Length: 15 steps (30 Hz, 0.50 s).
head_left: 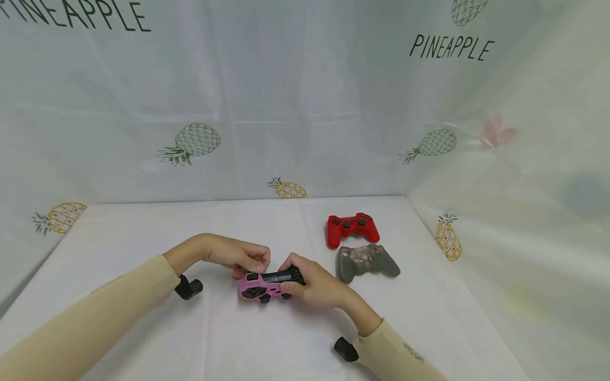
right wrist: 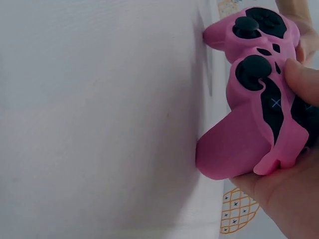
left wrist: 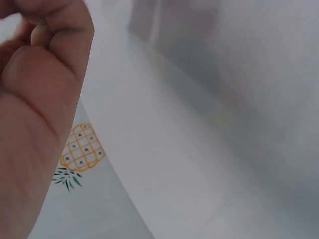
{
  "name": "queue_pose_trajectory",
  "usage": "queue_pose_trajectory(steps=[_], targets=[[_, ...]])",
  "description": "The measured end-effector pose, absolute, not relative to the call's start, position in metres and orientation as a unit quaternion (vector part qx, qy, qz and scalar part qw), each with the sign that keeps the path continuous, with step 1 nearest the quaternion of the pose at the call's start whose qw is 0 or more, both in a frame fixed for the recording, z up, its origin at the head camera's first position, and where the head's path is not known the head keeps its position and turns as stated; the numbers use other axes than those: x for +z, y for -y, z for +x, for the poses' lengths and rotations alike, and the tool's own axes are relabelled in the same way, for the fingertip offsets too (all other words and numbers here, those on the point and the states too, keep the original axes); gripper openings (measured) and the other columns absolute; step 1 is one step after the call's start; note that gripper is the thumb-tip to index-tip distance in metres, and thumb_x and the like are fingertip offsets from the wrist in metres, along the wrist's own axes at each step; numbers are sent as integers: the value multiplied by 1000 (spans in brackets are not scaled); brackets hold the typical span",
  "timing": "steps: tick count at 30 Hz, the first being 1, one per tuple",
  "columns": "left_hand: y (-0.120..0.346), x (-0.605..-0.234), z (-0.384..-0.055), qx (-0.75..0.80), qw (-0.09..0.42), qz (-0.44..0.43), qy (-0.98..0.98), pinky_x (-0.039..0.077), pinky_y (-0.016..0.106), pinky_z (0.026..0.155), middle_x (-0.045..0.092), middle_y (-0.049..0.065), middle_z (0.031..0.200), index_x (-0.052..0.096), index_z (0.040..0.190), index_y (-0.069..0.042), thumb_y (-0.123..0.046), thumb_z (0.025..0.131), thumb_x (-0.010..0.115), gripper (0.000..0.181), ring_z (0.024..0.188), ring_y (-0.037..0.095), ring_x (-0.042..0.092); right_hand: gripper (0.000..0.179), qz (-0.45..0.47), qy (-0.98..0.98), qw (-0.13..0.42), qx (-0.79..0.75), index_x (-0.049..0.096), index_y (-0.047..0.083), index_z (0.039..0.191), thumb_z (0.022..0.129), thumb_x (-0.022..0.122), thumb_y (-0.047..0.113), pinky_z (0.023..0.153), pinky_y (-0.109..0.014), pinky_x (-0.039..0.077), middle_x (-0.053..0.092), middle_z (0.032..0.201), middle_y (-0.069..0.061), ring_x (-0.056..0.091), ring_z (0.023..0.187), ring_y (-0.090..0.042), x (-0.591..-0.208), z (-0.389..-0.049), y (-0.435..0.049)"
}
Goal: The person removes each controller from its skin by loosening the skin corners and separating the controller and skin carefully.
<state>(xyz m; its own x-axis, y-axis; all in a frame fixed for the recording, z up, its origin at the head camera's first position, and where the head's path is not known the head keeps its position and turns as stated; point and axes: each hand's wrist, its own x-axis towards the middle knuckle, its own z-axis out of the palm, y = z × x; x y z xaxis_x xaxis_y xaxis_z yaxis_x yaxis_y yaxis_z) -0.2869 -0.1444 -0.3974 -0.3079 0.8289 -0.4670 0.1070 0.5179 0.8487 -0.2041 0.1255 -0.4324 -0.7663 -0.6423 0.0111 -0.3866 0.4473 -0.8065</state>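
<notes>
A black game controller in a pink silicone cover (head_left: 274, 287) is held on edge low over the table, its thumbsticks toward the wearer. The cover is partly off: in the right wrist view its loose edge (right wrist: 281, 162) is bunched across the face buttons, and black casing (head_left: 276, 277) shows along the top. My right hand (head_left: 316, 283) grips the right end, thumb (right wrist: 301, 82) on the front. At the far left corner, my left hand (head_left: 238, 255) has curled fingers pinching the cover's edge. The left wrist view shows that hand (left wrist: 42, 94) curled, with the controller out of frame.
To the right lie a red controller (head_left: 352, 227) and, just nearer, a controller in a grey translucent cover (head_left: 367, 261). A white cloth (head_left: 157, 333) covers the table. Pineapple-printed curtains (head_left: 305, 95) stand behind and along the sides.
</notes>
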Motion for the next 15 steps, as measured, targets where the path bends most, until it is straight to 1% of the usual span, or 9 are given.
queue_pose_trajectory(steps=[3,6,8,10,12,15], targets=[[146,-396,-291,347,525,325,-705,43,30,72,53,-1,88,54,109,-11,-28,111,57,17,69,14,54,20,-309,-844,142,-416,60,18,118,103,73,20,87,-28,49,67,109,5,59,97,-10,-432,-203,-125],[143,-394,-297,341,556,327,-684,44,27,72,54,-1,86,52,106,-11,-26,111,59,17,70,14,57,20,-311,-845,140,-413,61,18,119,102,73,20,89,-29,48,68,110,5,60,99,-10,-430,-201,-127],[139,-394,-300,340,574,328,-669,43,26,70,52,-2,83,50,104,-12,-24,111,58,16,69,12,54,20,-307,-846,141,-413,62,19,119,102,74,19,90,-29,48,68,111,6,60,99,-10,-430,-200,-129],[134,-393,-302,337,582,334,-660,41,25,66,49,-3,79,49,101,-13,-21,110,59,16,66,11,49,20,-302,-847,144,-414,62,19,119,102,74,18,90,-30,48,68,111,6,60,99,-11,-430,-198,-131],[130,-393,-304,335,580,342,-659,38,24,62,46,-3,77,48,99,-13,-19,110,60,17,63,11,44,21,-298,-848,145,-414,61,20,119,102,74,18,90,-30,49,68,111,7,60,100,-11,-429,-197,-133],[129,-392,-305,343,562,352,-665,31,24,56,44,-3,74,47,96,-13,-17,107,64,21,60,11,40,22,-299,-848,146,-413,61,20,120,102,73,17,92,-30,48,67,112,7,60,102,-11,-427,-196,-135]])
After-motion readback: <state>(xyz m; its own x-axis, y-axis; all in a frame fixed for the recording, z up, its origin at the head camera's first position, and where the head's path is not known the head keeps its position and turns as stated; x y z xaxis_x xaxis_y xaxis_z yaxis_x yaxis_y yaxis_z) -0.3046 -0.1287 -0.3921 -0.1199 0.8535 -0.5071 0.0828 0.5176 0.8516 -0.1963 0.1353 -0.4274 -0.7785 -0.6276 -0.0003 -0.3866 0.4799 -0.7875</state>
